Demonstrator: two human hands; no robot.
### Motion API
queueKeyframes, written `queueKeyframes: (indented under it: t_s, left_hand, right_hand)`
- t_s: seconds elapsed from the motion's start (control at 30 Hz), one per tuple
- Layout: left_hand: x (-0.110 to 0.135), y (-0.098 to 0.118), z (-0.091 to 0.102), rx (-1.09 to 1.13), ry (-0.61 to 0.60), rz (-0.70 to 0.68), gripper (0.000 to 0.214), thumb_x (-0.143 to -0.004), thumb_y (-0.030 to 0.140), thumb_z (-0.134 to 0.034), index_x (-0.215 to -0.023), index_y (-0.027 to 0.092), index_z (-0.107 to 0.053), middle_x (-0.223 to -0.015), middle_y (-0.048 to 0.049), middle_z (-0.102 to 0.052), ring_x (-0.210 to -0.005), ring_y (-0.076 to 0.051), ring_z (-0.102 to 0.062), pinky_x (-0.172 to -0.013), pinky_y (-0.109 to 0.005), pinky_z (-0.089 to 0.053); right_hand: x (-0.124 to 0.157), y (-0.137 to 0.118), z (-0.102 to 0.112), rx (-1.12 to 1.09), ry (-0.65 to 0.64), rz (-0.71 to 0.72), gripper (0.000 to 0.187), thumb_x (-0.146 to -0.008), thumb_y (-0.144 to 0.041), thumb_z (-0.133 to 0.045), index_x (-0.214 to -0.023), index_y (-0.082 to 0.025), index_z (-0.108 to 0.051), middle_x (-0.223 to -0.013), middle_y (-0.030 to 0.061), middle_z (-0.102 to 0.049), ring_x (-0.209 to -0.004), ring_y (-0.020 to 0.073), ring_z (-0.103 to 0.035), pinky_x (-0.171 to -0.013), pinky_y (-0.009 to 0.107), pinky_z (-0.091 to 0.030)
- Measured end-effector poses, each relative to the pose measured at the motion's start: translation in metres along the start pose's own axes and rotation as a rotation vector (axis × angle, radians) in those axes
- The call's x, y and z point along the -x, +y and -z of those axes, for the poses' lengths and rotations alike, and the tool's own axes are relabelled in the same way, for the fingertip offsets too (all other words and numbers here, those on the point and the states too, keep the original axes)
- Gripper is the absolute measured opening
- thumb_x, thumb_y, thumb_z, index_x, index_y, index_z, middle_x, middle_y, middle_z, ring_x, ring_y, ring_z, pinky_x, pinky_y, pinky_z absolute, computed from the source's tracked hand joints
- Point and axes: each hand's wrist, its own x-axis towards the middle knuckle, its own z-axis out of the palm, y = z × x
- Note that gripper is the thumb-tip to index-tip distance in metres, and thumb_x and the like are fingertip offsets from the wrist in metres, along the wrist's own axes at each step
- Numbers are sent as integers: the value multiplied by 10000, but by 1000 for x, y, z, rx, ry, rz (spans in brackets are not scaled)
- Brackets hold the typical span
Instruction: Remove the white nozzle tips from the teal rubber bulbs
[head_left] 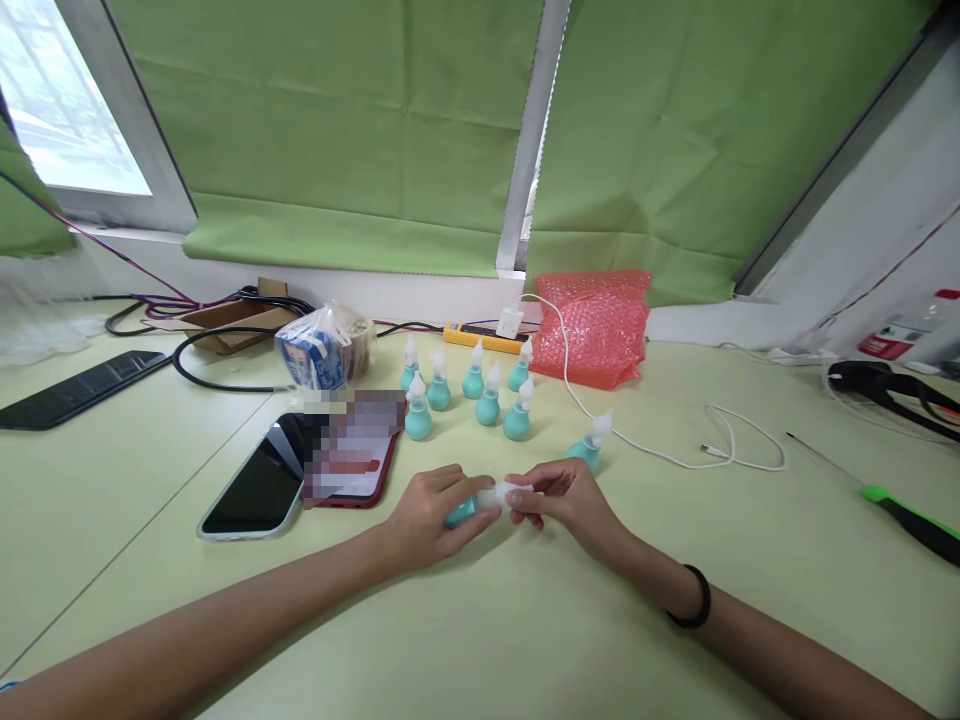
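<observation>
Bottles teal, tips wht; blinds grn; bubble wrap red.

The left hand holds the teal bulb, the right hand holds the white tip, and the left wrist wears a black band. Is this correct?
Not entirely: the head view shows the black band on the right wrist, not the left. The left hand does hold the teal bulb, and the right hand holds the white tip.

left grip partly hides a teal bulb; red-cased phone is partly pixelated; screwdriver is cropped at right.
</observation>
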Motion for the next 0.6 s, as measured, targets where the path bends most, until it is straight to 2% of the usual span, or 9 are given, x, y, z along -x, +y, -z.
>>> queueKeyframes:
  t_s: [0.13,0.27,0.37,0.43,0.5,0.6]
  left_hand:
    - [-2,3,5,83,-14,74,286,-781,227,-461,-1044,113,-449,-822,-84,-564,-745,-176,-500,-645,-290,-417]
    - [-3,4,8,89,34,111,401,-780,178,-421,-1168,139,-330,-1114,-121,-439,-1022,-217,-402,-853,-369,-356]
    - [-3,3,7,63,-16,130,354,-779,155,-410,-1132,150,-372,-1133,-120,-393,-1047,-216,-381,-864,-368,-351]
    - [-3,3,6,52,-63,108,319,-775,148,-409,-1094,157,-407,-1110,-116,-395,-1028,-212,-391,-850,-360,-362]
    - [-3,3,5,40,-94,95,285,-772,140,-404,-1055,160,-433,-1093,-112,-398,-1014,-208,-398,-840,-355,-369]
    - [-2,3,5,24,-138,96,256,-769,131,-395,-1017,159,-452,-1080,-110,-402,-998,-205,-405,-826,-347,-380]
  right_hand:
    - [3,-18,-3,119,115,138,114,-549,-207,-709,-640,-155,-663,-566,13,-625,-463,97,-534,-423,207,-420]
    - [6,-51,9,258,301,387,58,-587,-206,-684,-594,-176,-634,-597,5,-632,-458,94,-532,-438,217,-440]
    - [1,-81,30,350,517,590,62,-592,-196,-678,-596,-190,-617,-605,-7,-627,-448,90,-516,-413,211,-427]
    - [-10,-97,48,478,614,671,52,-604,-208,-668,-597,-196,-618,-557,-16,-600,-445,94,-505,-425,220,-424]
    - [-26,-103,69,650,652,693,49,-633,-232,-638,-601,-198,-625,-542,-10,-587,-461,108,-509,-433,229,-412]
    - [-56,-92,98,904,668,636,115,-647,-266,-606,-564,-188,-623,-496,0,-571,-454,122,-498,-438,240,-390]
